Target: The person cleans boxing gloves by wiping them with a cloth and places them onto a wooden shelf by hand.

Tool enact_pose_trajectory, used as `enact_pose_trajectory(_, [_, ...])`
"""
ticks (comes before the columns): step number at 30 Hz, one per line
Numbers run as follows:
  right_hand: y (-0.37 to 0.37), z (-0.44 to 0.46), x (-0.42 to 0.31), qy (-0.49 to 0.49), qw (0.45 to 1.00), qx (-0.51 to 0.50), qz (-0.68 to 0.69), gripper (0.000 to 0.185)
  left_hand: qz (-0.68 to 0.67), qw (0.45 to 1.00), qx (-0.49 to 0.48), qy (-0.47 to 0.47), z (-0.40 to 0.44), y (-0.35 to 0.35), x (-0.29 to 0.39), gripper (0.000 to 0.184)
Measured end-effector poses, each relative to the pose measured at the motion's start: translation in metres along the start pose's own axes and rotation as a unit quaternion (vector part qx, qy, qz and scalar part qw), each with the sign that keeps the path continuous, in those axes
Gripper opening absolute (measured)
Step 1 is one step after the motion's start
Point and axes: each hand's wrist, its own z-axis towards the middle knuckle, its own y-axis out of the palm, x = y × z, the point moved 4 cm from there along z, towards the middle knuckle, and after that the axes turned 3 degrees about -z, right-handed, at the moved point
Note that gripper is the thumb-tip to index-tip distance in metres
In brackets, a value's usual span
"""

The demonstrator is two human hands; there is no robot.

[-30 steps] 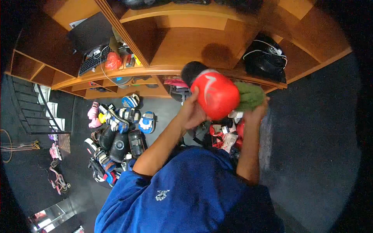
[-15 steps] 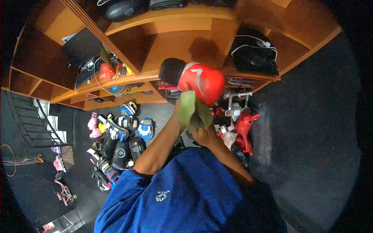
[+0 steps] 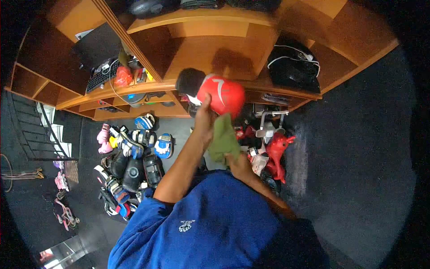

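Observation:
My left hand (image 3: 204, 120) is closed around a red boxing glove (image 3: 229, 99) with a black cuff and a pale curved mark, its thumb lying against the glove near the cuff. The glove is held up before the wooden shelf unit, cuff to the left. A green cloth (image 3: 224, 138) is gripped in my right hand (image 3: 238, 164), just below the glove. The cloth's upper end comes close to the glove's underside; whether they touch I cannot tell. Most fingers of both hands are hidden.
A wooden shelf unit (image 3: 201, 58) spans the front, with a black bag (image 3: 294, 65) at right and a keyboard (image 3: 99, 80) at left. Focus pads (image 3: 164, 145) and other gear lie on the floor at left. A red animal-shaped toy (image 3: 277, 152) stands at right.
The glove has shifted a little left. The green cloth has gone from in front of my left hand to lower right of it, and my right hand has moved slightly right.

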Motion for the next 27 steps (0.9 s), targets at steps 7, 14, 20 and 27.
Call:
enact_pose_trajectory(7, [-0.065, 0.048, 0.002, 0.011, 0.985, 0.12, 0.119, 0.046, 0.131, 0.99, -0.028, 0.052, -0.022, 0.022, -0.013, 0.049])
enact_pose_trajectory(14, [-0.082, 0.109, -0.019, 0.254, 0.966, -0.03, 0.035, 0.055, 0.308, 0.951, -0.022, 0.02, -0.037, 0.024, -0.043, 0.038])
enact_pose_trajectory(20, [-0.029, 0.084, -0.026, -0.081, 0.957, 0.208, -0.184, 0.056, 0.244, 0.966, -0.041, 0.076, -0.02, 0.022, -0.027, 0.035])
enact_pose_trajectory(27, [-0.103, 0.147, 0.003, 0.188, 0.968, 0.117, 0.118, 0.049, 0.266, 0.956, -0.111, -0.052, -0.036, 0.025, -0.018, 0.043])
